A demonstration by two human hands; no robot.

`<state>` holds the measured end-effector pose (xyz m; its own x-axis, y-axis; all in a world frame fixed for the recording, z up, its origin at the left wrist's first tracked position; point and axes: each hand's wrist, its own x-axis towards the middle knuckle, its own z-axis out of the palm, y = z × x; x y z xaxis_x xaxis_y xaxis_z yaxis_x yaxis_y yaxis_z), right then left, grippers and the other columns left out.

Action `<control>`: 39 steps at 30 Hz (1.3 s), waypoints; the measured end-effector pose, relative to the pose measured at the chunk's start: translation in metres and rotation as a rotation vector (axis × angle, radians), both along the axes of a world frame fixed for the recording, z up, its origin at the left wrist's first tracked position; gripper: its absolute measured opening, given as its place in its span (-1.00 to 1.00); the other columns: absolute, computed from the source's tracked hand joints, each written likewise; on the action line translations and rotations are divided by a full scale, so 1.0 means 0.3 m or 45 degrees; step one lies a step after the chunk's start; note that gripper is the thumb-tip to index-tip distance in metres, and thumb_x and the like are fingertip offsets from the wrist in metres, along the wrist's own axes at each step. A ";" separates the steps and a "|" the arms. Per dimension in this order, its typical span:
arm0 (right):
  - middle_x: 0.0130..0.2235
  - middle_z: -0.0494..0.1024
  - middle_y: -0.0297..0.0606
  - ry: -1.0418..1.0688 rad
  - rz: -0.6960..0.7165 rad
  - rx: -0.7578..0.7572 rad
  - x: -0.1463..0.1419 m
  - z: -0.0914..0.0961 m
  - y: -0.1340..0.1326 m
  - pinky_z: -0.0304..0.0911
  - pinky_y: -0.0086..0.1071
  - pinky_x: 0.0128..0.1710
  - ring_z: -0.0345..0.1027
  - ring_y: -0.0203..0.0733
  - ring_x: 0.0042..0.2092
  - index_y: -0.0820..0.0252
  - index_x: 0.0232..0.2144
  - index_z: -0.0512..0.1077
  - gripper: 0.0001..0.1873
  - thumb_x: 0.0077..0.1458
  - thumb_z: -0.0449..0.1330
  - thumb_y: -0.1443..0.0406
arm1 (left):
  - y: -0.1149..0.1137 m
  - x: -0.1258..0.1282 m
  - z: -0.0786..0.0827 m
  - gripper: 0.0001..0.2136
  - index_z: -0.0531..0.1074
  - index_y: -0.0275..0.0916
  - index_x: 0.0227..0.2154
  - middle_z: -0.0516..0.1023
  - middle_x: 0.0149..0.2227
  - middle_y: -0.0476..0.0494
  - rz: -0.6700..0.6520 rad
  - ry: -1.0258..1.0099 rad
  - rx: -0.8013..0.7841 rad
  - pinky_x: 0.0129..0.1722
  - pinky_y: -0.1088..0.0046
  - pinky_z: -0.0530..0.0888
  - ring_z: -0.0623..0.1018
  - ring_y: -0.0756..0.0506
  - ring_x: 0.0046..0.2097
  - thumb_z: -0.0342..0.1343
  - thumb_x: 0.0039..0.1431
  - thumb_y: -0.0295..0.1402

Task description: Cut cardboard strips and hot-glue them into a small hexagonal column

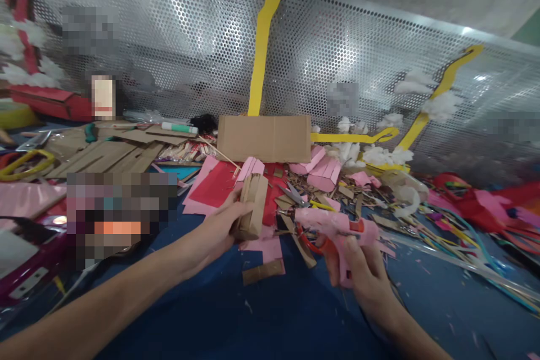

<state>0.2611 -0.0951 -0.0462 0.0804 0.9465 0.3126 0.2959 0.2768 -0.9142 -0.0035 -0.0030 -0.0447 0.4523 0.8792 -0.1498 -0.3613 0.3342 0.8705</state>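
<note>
Left hand [215, 230] grips cardboard piece [252, 205]; right hand [358, 270] clutches pink glue gun [337, 230] alongside.

We see our left hand [215, 230] closed around a small folded cardboard piece [252, 206], held upright above the blue tabletop [274, 315]. Our right hand [363, 275] grips a pink glue gun [337, 230] with an orange trigger, its nozzle pointing left toward the cardboard piece without touching it. Scissors [293, 196] lie just behind among pink paper scraps. Farther back, a flat cardboard sheet [264, 138] stands against the perforated metal screen [169, 50].
</note>
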 end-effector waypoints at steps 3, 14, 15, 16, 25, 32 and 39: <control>-0.73 0.40 -0.38 -0.001 -0.012 -0.002 -0.003 -0.001 -0.004 0.09 -0.47 -0.70 0.16 -0.31 -0.69 0.13 -0.39 0.58 -0.39 0.41 0.02 -0.15 | -0.016 0.001 0.033 -0.54 0.32 -0.11 0.14 0.43 -0.41 0.03 0.019 0.054 -0.011 -0.56 0.50 0.26 0.44 -0.02 -0.46 0.23 0.30 -0.05; -0.71 0.39 -0.42 0.033 -0.003 0.006 -0.005 0.001 -0.002 0.12 -0.48 -0.66 0.17 -0.33 -0.68 0.13 -0.32 0.56 -0.44 0.41 0.05 -0.14 | -0.044 -0.011 0.090 -0.49 0.32 -0.09 0.16 0.47 -0.37 -0.04 -0.062 0.087 0.029 -0.48 0.41 0.40 0.49 -0.11 -0.36 0.19 0.32 0.08; -0.71 0.39 -0.42 0.035 0.002 0.003 -0.003 -0.001 -0.003 0.11 -0.49 -0.66 0.16 -0.33 -0.68 0.13 -0.31 0.56 -0.45 0.41 0.05 -0.13 | -0.043 -0.012 0.087 -0.49 0.30 -0.05 0.20 0.47 -0.36 -0.03 -0.062 0.080 0.034 -0.47 0.40 0.40 0.48 -0.10 -0.36 0.20 0.32 0.05; -0.71 0.39 -0.42 0.037 0.005 0.001 -0.002 -0.003 -0.003 0.10 -0.49 -0.67 0.16 -0.34 -0.68 0.13 -0.31 0.56 -0.45 0.41 0.05 -0.13 | -0.041 -0.012 0.084 -0.48 0.28 -0.03 0.23 0.47 -0.35 -0.02 -0.059 0.074 0.039 -0.46 0.39 0.40 0.48 -0.09 -0.36 0.22 0.33 0.01; -0.69 0.40 -0.42 0.013 0.014 0.021 -0.006 0.003 -0.008 0.12 -0.47 -0.66 0.16 -0.32 -0.66 0.14 -0.25 0.56 -0.46 0.43 0.02 -0.11 | -0.058 -0.012 0.096 -0.35 0.17 0.08 0.38 0.53 0.11 -0.17 -0.148 0.013 0.043 -0.11 0.32 0.50 0.62 -0.19 0.01 0.32 0.31 -0.18; -0.69 0.39 -0.42 -0.007 -0.008 0.009 -0.003 -0.001 -0.012 0.12 -0.47 -0.66 0.16 -0.31 -0.66 0.14 -0.23 0.56 -0.45 0.42 0.02 -0.13 | -0.075 -0.026 0.116 -0.46 0.31 -0.11 0.27 0.61 -0.11 -0.22 -0.233 0.132 0.049 -0.21 0.34 0.56 0.63 -0.21 -0.04 0.28 0.33 -0.10; -0.69 0.40 -0.42 -0.025 -0.010 0.008 -0.003 0.005 -0.014 0.12 -0.47 -0.66 0.16 -0.32 -0.66 0.14 -0.26 0.56 -0.43 0.41 0.02 -0.15 | -0.065 -0.026 0.126 -0.43 0.33 -0.13 0.24 0.60 -0.17 -0.21 -0.167 0.137 0.028 -0.44 0.40 0.61 0.60 -0.17 -0.18 0.35 0.26 -0.11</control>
<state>0.2603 -0.0994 -0.0446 0.0818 0.9439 0.3199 0.3163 0.2798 -0.9065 -0.0112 -0.0226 -0.0068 0.5456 0.8173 -0.1852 -0.2202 0.3530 0.9093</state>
